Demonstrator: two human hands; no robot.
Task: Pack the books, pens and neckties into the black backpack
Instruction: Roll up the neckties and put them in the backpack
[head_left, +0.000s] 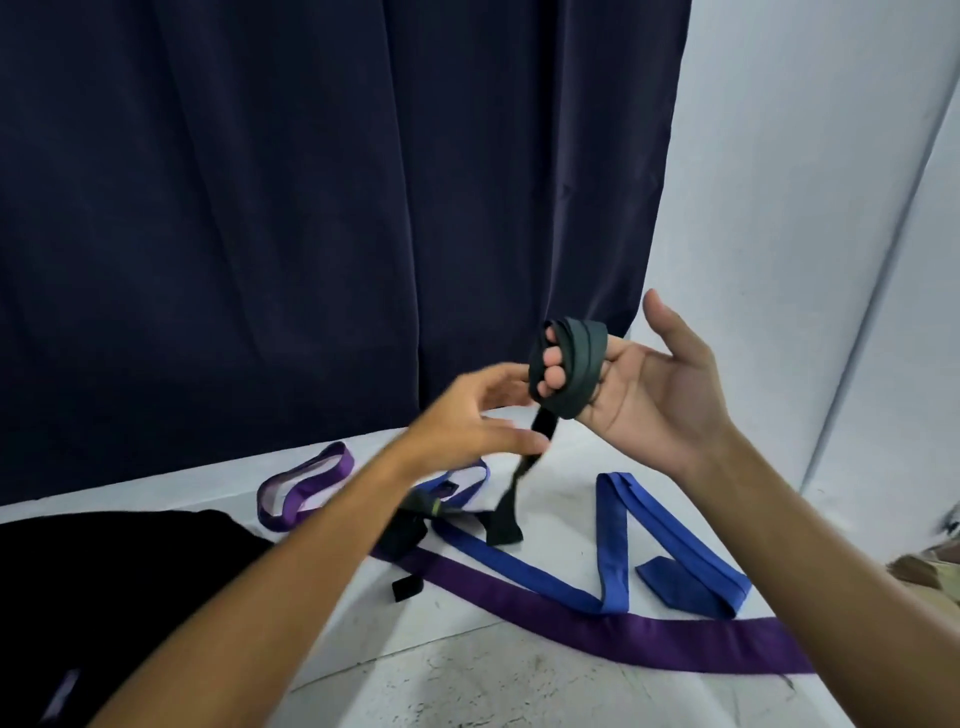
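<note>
A black necktie (576, 364) is wound several times around the fingers of my right hand (644, 395), and its wide end hangs down to the white table (519, 675). My left hand (467, 415) is blurred, fingers apart, just left of the hanging tail at about its height. A blue necktie (613, 540) lies zigzagged on the table below my right hand. A purple necktie (597, 623) runs across the table and loops at the back left. The black backpack (104, 582) lies at the left edge. No books or pens are in view.
A dark navy curtain (311, 208) hangs behind the table. A white wall (805, 208) stands at the right. A small black strap end (408, 587) lies by the backpack. Something patterned (930, 571) shows at the right edge.
</note>
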